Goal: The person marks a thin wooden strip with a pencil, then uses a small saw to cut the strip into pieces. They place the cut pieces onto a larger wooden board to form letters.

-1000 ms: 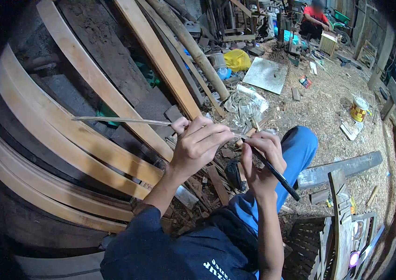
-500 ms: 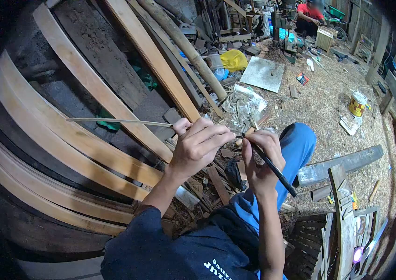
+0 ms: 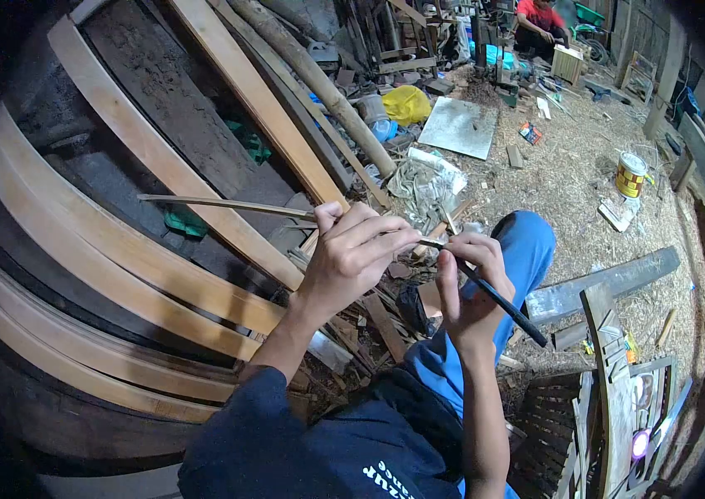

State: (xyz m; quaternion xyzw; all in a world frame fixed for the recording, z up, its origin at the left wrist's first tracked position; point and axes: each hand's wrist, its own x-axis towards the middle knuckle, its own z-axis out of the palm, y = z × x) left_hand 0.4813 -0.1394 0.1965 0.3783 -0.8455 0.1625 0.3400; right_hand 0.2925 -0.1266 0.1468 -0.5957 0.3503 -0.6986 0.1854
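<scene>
A thin wooden strip [image 3: 228,204] runs from the left into my left hand [image 3: 361,249], whose fingers are closed around it. Its near end comes out past my fingertips, towards my right hand [image 3: 473,287]. My right hand is curled around a tool with a long black handle [image 3: 506,309], which slants down to the right. The working end of this tool is at the strip's tip, too small to make out clearly. Both hands are close together above my blue-trousered knee [image 3: 527,249].
Long curved wooden boards [image 3: 161,158] fan out on the left. A paint can [image 3: 631,175] stands on the shavings-covered floor at right, near a thick plank [image 3: 606,283]. A slatted wooden piece [image 3: 606,374] is at lower right. At the back sits another person in red [image 3: 539,21].
My hands are slightly farther apart, with more of the strip's near end showing between them. The black handle has shifted a little right and down. The whole view has moved slightly.
</scene>
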